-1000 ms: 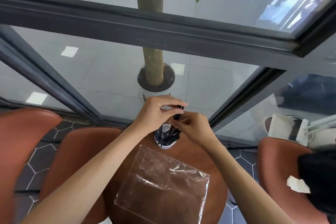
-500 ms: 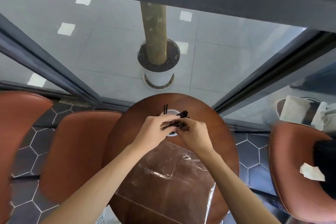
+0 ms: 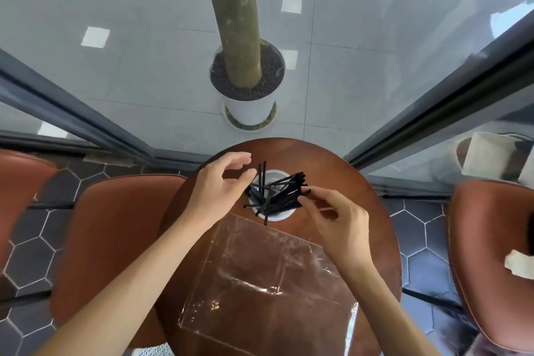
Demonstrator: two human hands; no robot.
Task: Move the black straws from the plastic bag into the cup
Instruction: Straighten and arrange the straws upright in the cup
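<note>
A white cup point(image 3: 274, 177) stands on the far half of a round brown table point(image 3: 361, 196). Several black straws point(image 3: 277, 193) stick out of it, fanned in different directions. My left hand point(image 3: 219, 185) hovers just left of the cup with fingers spread, holding nothing. My right hand point(image 3: 335, 220) is just right of the cup, fingers apart, its fingertips close to the straw ends. The clear plastic bag point(image 3: 268, 283) lies flat on the near half of the table and looks empty.
Brown padded chairs stand at the left point(image 3: 109, 240), far left point(image 3: 20, 188) and right point(image 3: 491, 254). A crumpled white paper point(image 3: 520, 266) lies on the right chair. Beyond the glass wall, a tree trunk rises from a white pot point(image 3: 248, 107).
Both hands were together, holding straws above the cup. They have let go and moved apart to either side. The straws now sit fanned in the cup. The view has tilted further down.
</note>
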